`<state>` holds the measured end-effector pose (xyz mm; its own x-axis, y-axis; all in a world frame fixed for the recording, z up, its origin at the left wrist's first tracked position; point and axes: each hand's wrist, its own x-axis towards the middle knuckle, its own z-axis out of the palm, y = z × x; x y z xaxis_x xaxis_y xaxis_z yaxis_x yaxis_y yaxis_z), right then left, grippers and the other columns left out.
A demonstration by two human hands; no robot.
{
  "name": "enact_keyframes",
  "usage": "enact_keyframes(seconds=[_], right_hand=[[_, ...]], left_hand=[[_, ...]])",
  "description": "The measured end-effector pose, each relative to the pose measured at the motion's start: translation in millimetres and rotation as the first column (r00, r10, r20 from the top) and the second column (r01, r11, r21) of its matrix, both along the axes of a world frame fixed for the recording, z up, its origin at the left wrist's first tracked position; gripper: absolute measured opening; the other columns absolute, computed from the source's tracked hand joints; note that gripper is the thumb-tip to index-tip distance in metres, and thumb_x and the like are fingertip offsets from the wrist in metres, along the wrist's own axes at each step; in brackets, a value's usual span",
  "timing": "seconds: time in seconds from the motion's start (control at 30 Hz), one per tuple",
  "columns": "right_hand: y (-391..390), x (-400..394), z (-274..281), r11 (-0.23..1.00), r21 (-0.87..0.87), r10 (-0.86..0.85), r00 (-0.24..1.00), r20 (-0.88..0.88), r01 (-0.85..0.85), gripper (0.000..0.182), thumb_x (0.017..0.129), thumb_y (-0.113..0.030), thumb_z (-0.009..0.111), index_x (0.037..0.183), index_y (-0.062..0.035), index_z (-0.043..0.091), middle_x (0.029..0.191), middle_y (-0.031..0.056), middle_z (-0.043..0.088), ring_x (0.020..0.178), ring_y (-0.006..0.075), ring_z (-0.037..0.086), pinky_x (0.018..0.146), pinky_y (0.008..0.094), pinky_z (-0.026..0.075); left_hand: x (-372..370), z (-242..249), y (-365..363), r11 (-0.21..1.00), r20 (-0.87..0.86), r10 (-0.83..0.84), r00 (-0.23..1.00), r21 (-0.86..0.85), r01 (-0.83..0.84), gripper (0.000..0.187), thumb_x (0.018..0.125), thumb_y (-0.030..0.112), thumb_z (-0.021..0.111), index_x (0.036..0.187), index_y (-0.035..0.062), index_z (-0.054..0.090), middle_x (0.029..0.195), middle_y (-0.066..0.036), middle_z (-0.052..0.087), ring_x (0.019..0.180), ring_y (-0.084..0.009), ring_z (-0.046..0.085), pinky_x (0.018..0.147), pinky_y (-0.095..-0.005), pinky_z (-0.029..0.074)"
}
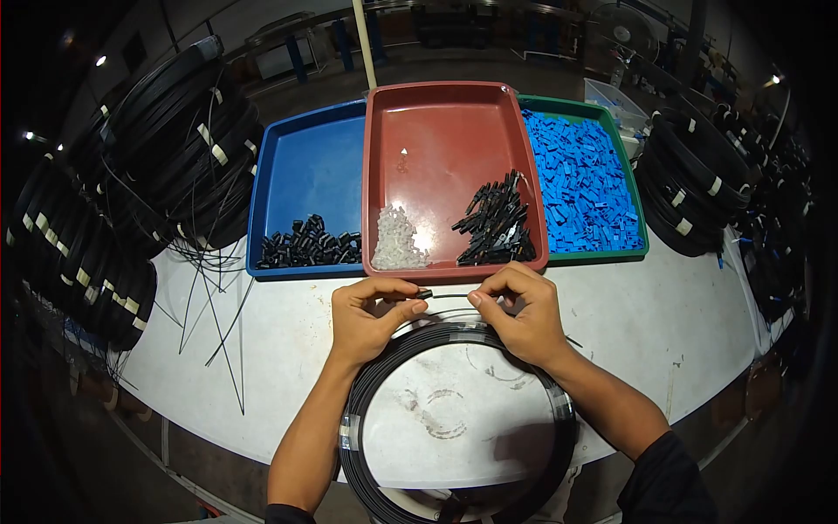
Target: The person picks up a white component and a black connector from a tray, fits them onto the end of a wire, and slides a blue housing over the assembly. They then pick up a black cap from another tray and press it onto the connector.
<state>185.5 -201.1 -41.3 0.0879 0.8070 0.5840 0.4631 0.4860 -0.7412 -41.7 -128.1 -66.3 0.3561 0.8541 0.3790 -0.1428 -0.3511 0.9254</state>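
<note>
Just in front of the red tray, my left hand (368, 320) pinches a small black cylindrical piece (424, 294) between thumb and fingertips. A thin black cable (450, 296) runs from that piece across to my right hand (527, 316), whose thumb and forefinger are closed on it. Both hands are over the far side of a coil of black cable (359, 395), which is bound with clear tape and overhangs the table's near edge. The inner tip of the cable is hidden at the black piece.
A blue tray (316, 179) holds short black parts (310, 244). The red tray (441, 144) contains white pieces (396, 240) and long black parts (496, 223). Blue clips (580, 179) fill the green tray (641, 231). Stacked cable coils stand left (175, 140) and right (694, 188) on the white table (646, 349).
</note>
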Motion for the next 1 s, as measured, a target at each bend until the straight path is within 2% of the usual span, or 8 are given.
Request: enact_keyframes(seconds=[0.27, 0.33, 0.5, 0.63, 0.7, 0.87, 0.97, 1.0], right_hand=[[-2, -1, 3, 1.0, -0.02, -0.018, 1.0, 0.022, 0.018, 0.01, 0.085, -0.008, 0.077, 0.081, -0.0021, 0.071, 0.074, 0.0046, 0.064, 0.063, 0.0128, 0.053, 0.055, 0.0281, 0.039], [-4, -2, 3, 0.999, -0.034, -0.004, 1.0, 0.03, 0.005, 0.01, 0.085, -0.008, 0.078, 0.081, -0.0021, 0.071, 0.074, 0.0049, 0.064, 0.063, 0.0134, 0.054, 0.055, 0.0282, 0.04], [-4, -2, 7, 0.997, -0.074, 0.024, 0.996, 0.086, -0.017, 0.01, 0.085, -0.007, 0.078, 0.081, -0.0018, 0.07, 0.075, 0.0067, 0.064, 0.065, 0.0169, 0.058, 0.057, 0.0301, 0.043], [-4, -6, 9, 0.996, -0.075, 0.06, 0.989, 0.134, -0.05, 0.007, 0.085, -0.007, 0.076, 0.085, -0.0008, 0.072, 0.078, 0.0087, 0.067, 0.069, 0.021, 0.062, 0.063, 0.032, 0.047], [-3, -4, 9, 0.994, -0.101, 0.067, 0.985, 0.159, -0.051, 0.007, 0.085, -0.007, 0.076, 0.087, -0.0003, 0.073, 0.08, 0.0095, 0.068, 0.07, 0.022, 0.063, 0.064, 0.0327, 0.048], [-3, -5, 7, 0.986, -0.161, 0.065, 0.989, 0.135, -0.043, 0.007, 0.086, -0.005, 0.076, 0.086, 0.0001, 0.072, 0.08, 0.0089, 0.065, 0.07, 0.0195, 0.061, 0.063, 0.0305, 0.046], [-2, -5, 3, 0.984, -0.172, 0.064, 0.994, 0.091, -0.047, 0.005, 0.085, -0.003, 0.076, 0.085, 0.0003, 0.072, 0.08, 0.0073, 0.064, 0.069, 0.0163, 0.059, 0.062, 0.0283, 0.044], [-2, -5, 5, 0.982, -0.182, 0.064, 0.993, 0.099, -0.045, 0.005, 0.085, -0.002, 0.076, 0.085, 0.0005, 0.072, 0.08, 0.0074, 0.064, 0.069, 0.0159, 0.059, 0.062, 0.0281, 0.044]], left_hand=[[4, 2, 0, 1.0, 0.094, 0.0, 0.996, 0.01, -0.001, 0.019, 0.08, 0.005, 0.087, 0.096, -0.0006, 0.078, 0.09, -0.01, 0.077, 0.082, -0.0126, 0.071, 0.074, -0.025, 0.056], [-1, 4, -3, 0.999, -0.134, 0.032, 0.99, 0.045, -0.027, 0.02, 0.08, -0.006, 0.083, 0.099, -0.0038, 0.075, 0.096, -0.013, 0.076, 0.087, -0.0153, 0.072, 0.081, -0.0276, 0.058], [-7, 21, -4, 0.984, -0.039, 0.175, 0.984, 0.034, -0.174, 0.015, 0.084, 0.005, 0.08, 0.098, 0.0, 0.076, 0.091, -0.008, 0.075, 0.083, -0.0109, 0.066, 0.076, -0.0254, 0.051], [-51, 35, 26, 0.836, -0.321, 0.517, 0.793, 0.386, -0.389, 0.019, 0.079, 0.005, 0.074, 0.098, 0.0, 0.077, 0.091, -0.01, 0.076, 0.081, -0.0166, 0.07, 0.077, -0.0314, 0.055], [-92, 33, 57, 0.755, -0.407, 0.611, 0.68, 0.559, -0.343, 0.022, 0.076, 0.002, 0.077, 0.098, 0.002, 0.078, 0.092, -0.012, 0.076, 0.076, -0.0215, 0.069, 0.073, -0.0343, 0.055], [-141, 49, 108, 0.717, -0.601, 0.694, 0.396, 0.623, -0.312, 0.024, 0.078, -0.005, 0.071, 0.101, 0.0015, 0.076, 0.106, -0.015, 0.075, 0.091, -0.0271, 0.068, 0.08, -0.0367, 0.054], [-147, 46, 133, 0.626, -0.539, 0.724, 0.43, 0.775, -0.083, 0.03, 0.08, -0.008, 0.067, 0.107, 0.0015, 0.075, 0.113, -0.014, 0.074, 0.101, -0.0315, 0.065, 0.09, -0.0392, 0.051], [-145, 48, 138, 0.713, -0.59, 0.634, 0.499, 0.696, -0.082, 0.032, 0.081, -0.006, 0.069, 0.111, 0.0034, 0.074, 0.112, -0.012, 0.074, 0.104, -0.0338, 0.063, 0.095, -0.0415, 0.049]])
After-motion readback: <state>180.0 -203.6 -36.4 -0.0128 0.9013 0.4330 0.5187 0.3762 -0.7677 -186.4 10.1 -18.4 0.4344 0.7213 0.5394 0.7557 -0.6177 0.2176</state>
